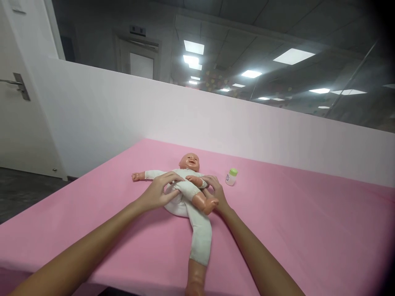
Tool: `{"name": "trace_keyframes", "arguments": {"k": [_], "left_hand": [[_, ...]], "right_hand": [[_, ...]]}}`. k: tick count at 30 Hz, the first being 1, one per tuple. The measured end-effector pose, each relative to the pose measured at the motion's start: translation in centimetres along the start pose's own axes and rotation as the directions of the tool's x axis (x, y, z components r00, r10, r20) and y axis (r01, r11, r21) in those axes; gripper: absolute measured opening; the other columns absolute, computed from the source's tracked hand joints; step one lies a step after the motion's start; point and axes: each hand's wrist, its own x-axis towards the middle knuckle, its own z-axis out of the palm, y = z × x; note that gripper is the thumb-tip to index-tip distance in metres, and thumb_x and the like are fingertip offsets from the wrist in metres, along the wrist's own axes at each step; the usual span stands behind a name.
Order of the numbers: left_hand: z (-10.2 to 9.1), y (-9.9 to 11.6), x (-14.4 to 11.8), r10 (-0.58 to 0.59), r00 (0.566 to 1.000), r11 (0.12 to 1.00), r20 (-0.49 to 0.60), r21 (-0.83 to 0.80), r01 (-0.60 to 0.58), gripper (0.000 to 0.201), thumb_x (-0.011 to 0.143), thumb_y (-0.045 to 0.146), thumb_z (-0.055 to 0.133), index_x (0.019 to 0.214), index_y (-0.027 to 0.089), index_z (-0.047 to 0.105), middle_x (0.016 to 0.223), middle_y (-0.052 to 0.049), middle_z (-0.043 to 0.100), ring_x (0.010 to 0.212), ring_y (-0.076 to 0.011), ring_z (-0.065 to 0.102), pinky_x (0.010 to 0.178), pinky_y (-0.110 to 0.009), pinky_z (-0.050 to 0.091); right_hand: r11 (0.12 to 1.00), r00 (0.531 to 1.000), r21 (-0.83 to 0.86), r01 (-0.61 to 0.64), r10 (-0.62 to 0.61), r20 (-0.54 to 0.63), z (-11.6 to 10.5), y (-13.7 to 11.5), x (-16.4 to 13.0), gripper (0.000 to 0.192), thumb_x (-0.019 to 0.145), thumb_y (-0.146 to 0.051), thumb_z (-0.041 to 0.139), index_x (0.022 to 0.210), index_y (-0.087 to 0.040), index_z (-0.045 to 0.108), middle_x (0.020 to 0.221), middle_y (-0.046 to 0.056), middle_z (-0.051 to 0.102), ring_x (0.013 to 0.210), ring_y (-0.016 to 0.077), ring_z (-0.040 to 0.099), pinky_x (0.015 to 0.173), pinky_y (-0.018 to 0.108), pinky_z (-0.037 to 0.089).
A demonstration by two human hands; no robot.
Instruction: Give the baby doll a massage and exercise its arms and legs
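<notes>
A doll [188, 193] is laid face-up on the pink table [293, 222]. Left hand [160, 191] is spread over its torso; right hand [216, 191] is cupped at its side. A small bottle [231, 177] stands at 2 o'clock from the doll.

Both arms reach forward, left hand [160, 191] and right hand [216, 190] with fingers spread.
</notes>
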Motion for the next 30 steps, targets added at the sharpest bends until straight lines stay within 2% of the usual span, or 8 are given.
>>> {"name": "trace_keyframes", "arguments": {"k": [2, 8, 11, 15, 18, 22, 24, 30], "left_hand": [[-0.4, -0.1, 0.0, 0.004, 1.0, 1.0, 0.017, -0.013, -0.004, 0.021, 0.095, 0.029, 0.058, 0.113, 0.021, 0.067, 0.115, -0.009, 0.07, 0.107, -0.0255, 0.063, 0.097, -0.039, 0.051], [-2.0, 0.0, -0.1, 0.051, 0.98, 0.997, 0.193, -0.065, -0.04, 0.024, 0.095, 0.03, 0.06, 0.115, 0.022, 0.068, 0.118, -0.008, 0.069, 0.112, -0.0259, 0.062, 0.101, -0.039, 0.05], [-1.1, 0.0, -0.1, -0.002, 0.995, 0.998, 0.096, -0.057, 0.008, 0.022, 0.095, 0.028, 0.059, 0.114, 0.022, 0.067, 0.115, -0.008, 0.069, 0.106, -0.0243, 0.063, 0.096, -0.037, 0.05], [0.3, -0.4, 0.0, -0.048, 0.998, 0.998, -0.039, -0.05, 0.046, 0.021, 0.094, 0.029, 0.06, 0.113, 0.021, 0.065, 0.112, -0.008, 0.068, 0.104, -0.0249, 0.063, 0.093, -0.037, 0.051], [0.0, -0.7, 0.0, -0.045, 0.999, 0.996, -0.014, -0.073, 0.043, 0.022, 0.095, 0.031, 0.059, 0.114, 0.021, 0.065, 0.114, -0.009, 0.068, 0.106, -0.0252, 0.062, 0.094, -0.038, 0.051], [-1.5, -0.6, -0.2, 0.007, 0.987, 0.994, 0.163, -0.109, 0.011, 0.026, 0.097, 0.036, 0.059, 0.117, 0.022, 0.067, 0.119, -0.01, 0.067, 0.109, -0.0255, 0.062, 0.098, -0.039, 0.05], [-1.8, -0.3, -0.3, 0.006, 0.981, 0.994, 0.191, -0.109, 0.015, 0.026, 0.096, 0.036, 0.06, 0.117, 0.023, 0.067, 0.12, -0.01, 0.067, 0.11, -0.0255, 0.061, 0.098, -0.039, 0.05], [-0.1, -0.4, -0.1, -0.126, 0.992, 0.984, 0.009, -0.125, 0.126, 0.02, 0.095, 0.033, 0.06, 0.112, 0.023, 0.064, 0.114, -0.006, 0.067, 0.108, -0.0242, 0.062, 0.094, -0.037, 0.051]], "right_hand": [[0.999, 0.999, 0.01, -0.034, 0.034, -0.026, 0.0, 0.1, 0.0, 0.021, 0.089, -0.032, 0.062, 0.106, -0.031, 0.074, 0.11, 0.005, 0.072, 0.11, 0.0293, 0.059, 0.097, 0.045, 0.048], [0.979, 0.969, 0.064, -0.193, 0.201, -0.147, -0.2, 1.8, 0.2, 0.022, 0.092, -0.041, 0.061, 0.102, -0.023, 0.069, 0.098, 0.005, 0.071, 0.093, 0.0251, 0.062, 0.087, 0.04, 0.05], [0.989, 0.982, 0.04, -0.139, 0.143, -0.125, -0.2, 1.5, 0.1, 0.019, 0.091, -0.039, 0.063, 0.099, -0.024, 0.07, 0.097, 0.005, 0.07, 0.095, 0.0258, 0.061, 0.089, 0.041, 0.05], [0.999, 0.999, 0.026, -0.042, 0.043, -0.024, 0.0, 0.5, -0.1, 0.019, 0.089, -0.034, 0.064, 0.104, -0.028, 0.074, 0.109, 0.006, 0.071, 0.11, 0.0287, 0.059, 0.095, 0.043, 0.048], [0.992, 0.99, 0.046, -0.119, 0.122, -0.07, 0.1, 0.7, 0.0, 0.021, 0.09, -0.037, 0.063, 0.105, -0.027, 0.073, 0.109, 0.006, 0.072, 0.107, 0.0282, 0.061, 0.092, 0.042, 0.05], [0.971, 0.964, 0.12, -0.208, 0.224, -0.146, 0.3, 1.6, 0.2, 0.025, 0.09, -0.042, 0.061, 0.106, -0.023, 0.068, 0.103, 0.005, 0.071, 0.096, 0.0255, 0.063, 0.085, 0.039, 0.052], [0.968, 0.96, 0.132, -0.212, 0.232, -0.159, 0.4, 1.5, 0.2, 0.023, 0.091, -0.041, 0.061, 0.105, -0.023, 0.067, 0.1, 0.005, 0.071, 0.093, 0.0246, 0.063, 0.085, 0.039, 0.052], [0.997, 0.996, 0.052, -0.058, 0.061, -0.064, 0.5, -0.3, 0.0, 0.019, 0.087, -0.034, 0.066, 0.104, -0.029, 0.073, 0.11, 0.005, 0.071, 0.109, 0.0292, 0.06, 0.096, 0.045, 0.049]]}}
